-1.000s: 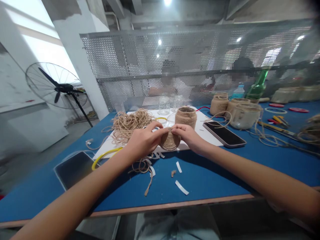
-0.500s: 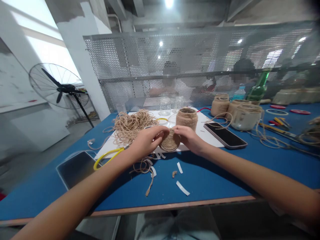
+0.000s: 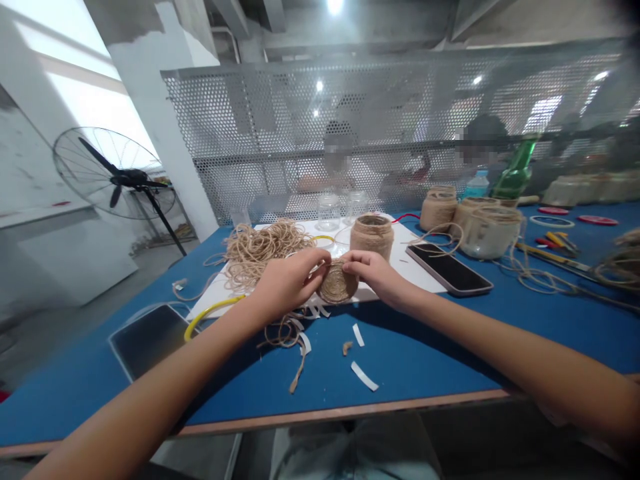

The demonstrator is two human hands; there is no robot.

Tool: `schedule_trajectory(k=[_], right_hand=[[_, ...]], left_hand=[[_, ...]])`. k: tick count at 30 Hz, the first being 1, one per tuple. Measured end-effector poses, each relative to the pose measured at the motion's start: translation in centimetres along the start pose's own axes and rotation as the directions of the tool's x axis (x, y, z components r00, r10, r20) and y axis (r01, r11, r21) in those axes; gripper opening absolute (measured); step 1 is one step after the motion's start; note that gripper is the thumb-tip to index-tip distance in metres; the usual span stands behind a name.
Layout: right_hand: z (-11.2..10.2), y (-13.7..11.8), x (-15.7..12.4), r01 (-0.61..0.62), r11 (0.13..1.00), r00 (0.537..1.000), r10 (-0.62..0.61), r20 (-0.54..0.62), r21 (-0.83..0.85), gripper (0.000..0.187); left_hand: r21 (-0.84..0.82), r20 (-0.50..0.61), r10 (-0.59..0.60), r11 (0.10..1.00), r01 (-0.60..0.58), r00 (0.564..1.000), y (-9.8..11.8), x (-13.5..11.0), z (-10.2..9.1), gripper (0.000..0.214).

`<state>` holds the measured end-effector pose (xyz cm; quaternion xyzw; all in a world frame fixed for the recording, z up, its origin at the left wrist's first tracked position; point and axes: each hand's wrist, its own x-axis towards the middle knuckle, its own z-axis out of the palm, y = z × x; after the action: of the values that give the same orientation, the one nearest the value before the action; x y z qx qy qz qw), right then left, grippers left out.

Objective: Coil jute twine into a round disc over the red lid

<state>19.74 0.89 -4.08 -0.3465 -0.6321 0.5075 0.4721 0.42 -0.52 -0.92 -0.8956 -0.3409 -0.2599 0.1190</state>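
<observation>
A round disc of coiled twine (image 3: 338, 283) is held upright over the front edge of a white sheet (image 3: 213, 293). My left hand (image 3: 290, 280) pinches its upper left edge, and my right hand (image 3: 373, 273) grips it at the upper right with thumb and fingers. Just behind the disc stands a twine-wrapped jar (image 3: 373, 239) with an open mouth. Left of my left hand lies a loose heap of twine (image 3: 265, 250). Part of a yellow-handled tool (image 3: 213, 313) shows beside my left forearm, which hides the rest.
A phone (image 3: 449, 269) lies to the right, near more wrapped jars (image 3: 439, 208) and a green bottle (image 3: 517, 170). A dark tablet-like slab (image 3: 150, 340) rests at left. Paper strips (image 3: 364, 377) are scattered in front. A perforated screen (image 3: 280, 133) closes off the back; people sit behind it.
Both hands keep hold of the twine disc. The right fingers have shifted slightly down over its upper right edge. The whole view has moved a little.
</observation>
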Motion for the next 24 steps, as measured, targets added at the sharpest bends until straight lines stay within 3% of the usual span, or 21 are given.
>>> schedule_trajectory(k=[5, 16, 24], right_hand=[[-0.1, -0.1, 0.1, 0.013, 1.000, 0.999, -0.012, -0.043, 0.015, 0.013], [0.2, -0.2, -0.1, -0.003, 0.997, 0.997, 0.008, -0.072, 0.079, 0.012], [0.6, -0.3, -0.1, -0.034, 0.961, 0.997, 0.052, -0.061, 0.275, 0.008]], left_hand=[[0.119, -0.045, 0.083, 0.990, -0.077, 0.996, -0.2, 0.0, 0.2, 0.025], [0.340, -0.061, 0.136, 0.934, -0.108, 0.989, -0.3, -0.1, 0.5, 0.027], [0.230, -0.023, 0.038, 0.973, -0.032, 0.999, 0.4, 0.0, 0.2, 0.033]])
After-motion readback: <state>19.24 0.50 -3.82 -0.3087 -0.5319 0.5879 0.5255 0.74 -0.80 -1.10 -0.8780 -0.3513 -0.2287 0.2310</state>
